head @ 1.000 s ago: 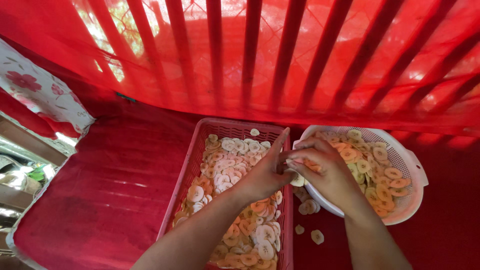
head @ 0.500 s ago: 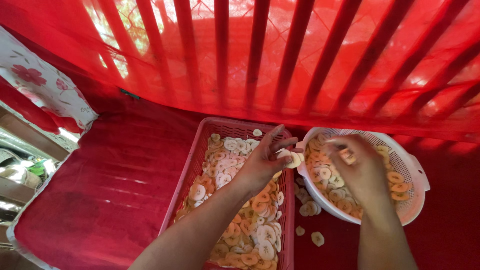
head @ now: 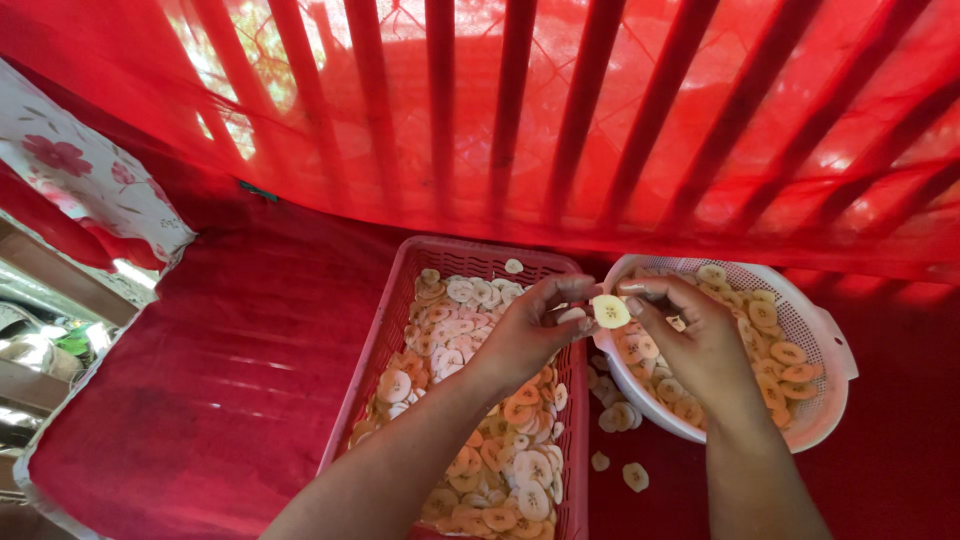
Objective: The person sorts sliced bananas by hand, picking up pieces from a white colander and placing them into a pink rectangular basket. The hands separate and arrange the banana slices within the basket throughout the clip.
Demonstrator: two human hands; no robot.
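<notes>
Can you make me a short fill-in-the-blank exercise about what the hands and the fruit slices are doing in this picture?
1. Both hands hold one round slice between the ____ tray and the white colander.
2. The left hand is above the pink tray, which holds many ____.
3. A few slices lie loose on the ____ cloth.

Missing words: pink; slices; red

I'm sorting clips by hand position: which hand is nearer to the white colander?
Right. The right hand is over the white colander, above the slices inside. The left hand is over the pink tray beside it. Both pinch one slice between them.
</notes>
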